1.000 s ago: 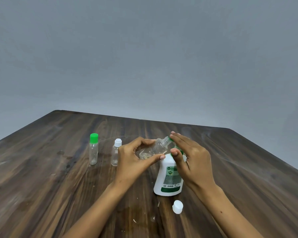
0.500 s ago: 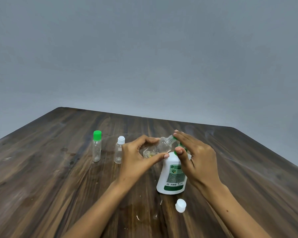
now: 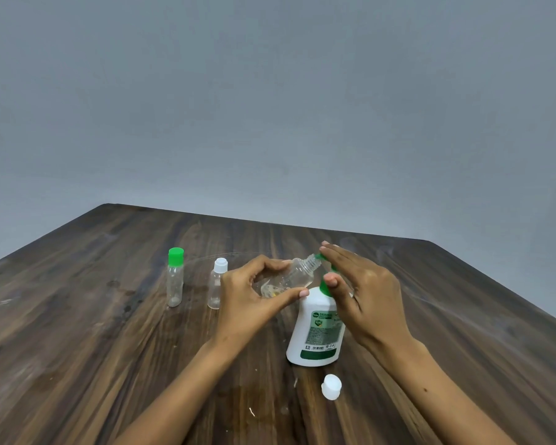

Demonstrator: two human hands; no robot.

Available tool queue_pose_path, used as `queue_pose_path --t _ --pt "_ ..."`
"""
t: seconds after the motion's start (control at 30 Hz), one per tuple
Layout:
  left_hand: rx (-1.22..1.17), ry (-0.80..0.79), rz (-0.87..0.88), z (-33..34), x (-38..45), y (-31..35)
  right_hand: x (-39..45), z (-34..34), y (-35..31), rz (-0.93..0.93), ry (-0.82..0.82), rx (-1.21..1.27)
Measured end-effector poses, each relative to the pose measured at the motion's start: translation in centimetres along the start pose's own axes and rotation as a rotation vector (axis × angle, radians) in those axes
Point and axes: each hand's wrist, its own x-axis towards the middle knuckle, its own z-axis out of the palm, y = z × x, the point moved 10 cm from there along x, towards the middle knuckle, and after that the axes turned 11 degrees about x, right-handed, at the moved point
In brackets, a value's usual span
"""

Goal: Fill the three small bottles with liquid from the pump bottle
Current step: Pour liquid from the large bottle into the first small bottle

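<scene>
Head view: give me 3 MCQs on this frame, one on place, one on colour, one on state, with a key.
1. Where does the loose white plastic cap lie?
A. On the wooden table, nearer the camera than the white pump bottle
B. On the green-capped bottle
C. In the left hand

2. What colours are the caps of the two small clear bottles standing at left?
A. Both green
B. One green, one white
C. Both white

3. How is the uncapped small clear bottle held?
A. Upright on the table
C. Upside down in the right hand
B. Tilted in the left hand, neck at the green pump nozzle

Key: 1 A, the cap sits on the table below the pump bottle's base. 2 B, each cap shows plainly. 3 B, the left hand grips it while the right hand rests flat-fingered on the pump head.
</scene>
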Motion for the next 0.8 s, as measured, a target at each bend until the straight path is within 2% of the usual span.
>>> queue_pose_path --t 0.17,0.4,0.6,0.8 --pt "-0.023 -0.024 -0.009 0.1 -0.06 0.14 -0.44 0.55 -0.44 -0.008 0.018 -0.05" --pt "-0.002 0.007 -0.007 -0.07 -0.08 0.0 0.02 -0.31 -0.06 0.012 0.005 0.03" --pt "-0.016 -0.008 -0.009 0.11 -0.08 -0.04 -0.19 0.38 -0.16 0.004 -0.004 -0.026" --pt "-0.011 0.002 -0.002 -0.11 -0.1 0.18 0.32 -0.23 -0.02 0.027 -0.014 0.029"
